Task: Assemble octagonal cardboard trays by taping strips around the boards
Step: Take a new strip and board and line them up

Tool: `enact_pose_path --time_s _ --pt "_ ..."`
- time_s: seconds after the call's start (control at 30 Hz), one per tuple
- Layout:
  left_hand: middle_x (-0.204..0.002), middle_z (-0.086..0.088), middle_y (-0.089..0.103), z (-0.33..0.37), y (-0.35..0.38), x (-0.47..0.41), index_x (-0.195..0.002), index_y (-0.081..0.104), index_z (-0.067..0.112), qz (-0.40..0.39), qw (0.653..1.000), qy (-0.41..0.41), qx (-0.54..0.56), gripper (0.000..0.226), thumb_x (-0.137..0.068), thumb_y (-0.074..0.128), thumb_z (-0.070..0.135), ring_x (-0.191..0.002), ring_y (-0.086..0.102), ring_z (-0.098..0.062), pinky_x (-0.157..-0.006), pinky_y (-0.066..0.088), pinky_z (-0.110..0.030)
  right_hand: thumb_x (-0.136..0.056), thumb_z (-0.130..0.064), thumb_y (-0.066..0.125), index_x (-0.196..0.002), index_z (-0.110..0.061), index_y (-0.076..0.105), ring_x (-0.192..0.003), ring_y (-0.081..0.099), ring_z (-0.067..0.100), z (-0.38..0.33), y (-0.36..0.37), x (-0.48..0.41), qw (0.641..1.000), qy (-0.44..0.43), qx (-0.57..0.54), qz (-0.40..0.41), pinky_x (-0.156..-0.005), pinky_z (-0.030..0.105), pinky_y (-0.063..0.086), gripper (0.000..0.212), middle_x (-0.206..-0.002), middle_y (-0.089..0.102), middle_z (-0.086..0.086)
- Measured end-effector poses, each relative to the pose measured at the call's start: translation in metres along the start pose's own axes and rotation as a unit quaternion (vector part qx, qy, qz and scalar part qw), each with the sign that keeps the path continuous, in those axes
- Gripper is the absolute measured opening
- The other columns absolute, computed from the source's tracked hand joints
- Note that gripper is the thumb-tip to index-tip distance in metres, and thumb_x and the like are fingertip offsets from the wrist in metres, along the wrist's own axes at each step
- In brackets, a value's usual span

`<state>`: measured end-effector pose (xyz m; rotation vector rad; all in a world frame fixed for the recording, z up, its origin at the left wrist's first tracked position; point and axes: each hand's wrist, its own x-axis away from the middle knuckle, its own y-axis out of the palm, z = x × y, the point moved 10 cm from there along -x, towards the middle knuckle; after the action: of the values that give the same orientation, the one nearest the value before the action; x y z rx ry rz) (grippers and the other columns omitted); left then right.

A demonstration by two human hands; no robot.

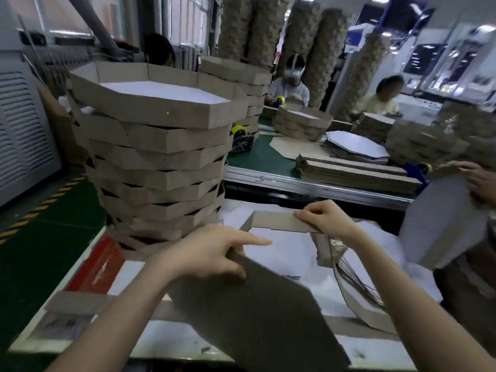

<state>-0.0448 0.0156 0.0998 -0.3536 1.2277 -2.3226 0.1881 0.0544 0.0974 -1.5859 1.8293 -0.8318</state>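
Cabinet [24,135]: grey louvred housing at the far left, standing on a green floor [40,237] with yellow-and-black hazard striping.
Red item [94,264]: lies flat on the near worktable, just left of the foot of the tray stack; what it is cannot be told.
Tray stack [158,167]: finished octagonal trays piled high on the left rear of the worktable, each turned slightly against the one below. The top tray shows a white base inside brown walls.
Worktable [166,342]: white top, with cardboard offcuts lying along its front.
Left hand [204,253]: thumb and lower fingers curled over the upper edge of the board, gripping it; index finger points straight out to the right.
Tape dispenser [240,131]: yellow roll, standing on the belt table behind the tray stack, partly hidden by it.
Board [255,318]: large, held tilted with its brown face toward the camera. The far edge is raised in the left hand and the near edge is low at the worktable front.
Belt table [257,159]: green surface with a metal edge, beyond the worktable.
Strip [276,220]: brown cardboard band beyond the board, roughly level above the white top, with its left end bent at a fold.
Right hand [324,218]: fingers curled, pinching the right end of the strip.
Loose strips [354,173]: flat pile on the belt table.
Spare boards [357,147]: stacked white face up, just behind the loose strips.
Second person's hand [480,178]: at the right edge, holding a grey panel [440,224] at a tilt.
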Motion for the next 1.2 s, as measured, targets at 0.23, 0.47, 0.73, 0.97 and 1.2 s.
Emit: enact_pose_path --time_s 0.23,0.47,0.73,0.97,1.2 --pt "-0.130 0.013 0.061 0.012 0.020 -0.057 -0.123 -0.042 0.062 0.027 0.998 -0.021 0.043 0.129 -0.083 0.075 0.026 -0.106 0.066 -0.010 -0.107 0.041 -0.048 -0.086 -0.054 0.060 -0.081 -0.007 0.075 -0.058 0.048 0.013 -0.034 -0.089 0.062 0.996 -0.046 -0.059 0.046 -0.055 0.020 0.036 0.050 -0.067 0.057 0.014" --pt "-0.149 0.010 0.042 0.008 0.060 -0.054 -0.126 -0.034 0.067 0.000 0.996 -0.006 0.084 0.122 -0.087 0.066 0.009 -0.118 0.060 -0.011 -0.106 0.035 -0.032 -0.085 -0.051 0.061 -0.076 -0.009 0.074 -0.060 0.047 0.021 -0.005 -0.131 0.091 0.992 -0.035 -0.091 0.075 -0.053 0.023 0.034 0.045 -0.068 0.053 0.023" --pt "-0.139 0.012 0.053 0.041 -0.007 -0.047 -0.128 -0.029 0.069 0.084 0.986 0.071 0.129 0.124 -0.085 0.073 0.016 -0.065 0.068 -0.007 -0.078 0.048 -0.026 -0.082 -0.052 0.064 -0.088 0.007 0.068 -0.059 0.048 0.024 0.028 -0.156 0.090 0.980 -0.029 -0.172 0.099 -0.049 0.020 0.038 0.060 -0.074 0.056 0.021" --pt "-0.150 -0.014 0.039 0.037 -0.049 -0.030 -0.132 -0.026 0.067 0.182 0.975 0.073 0.108 0.130 -0.080 0.077 0.008 -0.058 0.067 -0.003 -0.065 0.050 -0.024 -0.078 -0.051 0.066 -0.080 -0.013 0.079 -0.050 0.053 0.009 0.050 -0.160 0.079 0.979 0.011 -0.196 0.061 -0.044 0.015 0.041 0.041 -0.063 0.062 0.006" --pt "-0.108 -0.019 0.069 -0.002 -0.048 -0.018 -0.140 -0.009 0.066 0.222 0.972 0.016 0.073 0.119 -0.080 0.078 0.011 -0.059 0.065 -0.007 -0.066 0.053 -0.024 -0.077 -0.053 0.069 -0.078 0.010 0.067 -0.055 0.045 0.025 0.091 -0.143 0.076 0.981 0.071 -0.170 0.060 -0.049 0.024 0.035 0.063 -0.067 0.052 0.017"
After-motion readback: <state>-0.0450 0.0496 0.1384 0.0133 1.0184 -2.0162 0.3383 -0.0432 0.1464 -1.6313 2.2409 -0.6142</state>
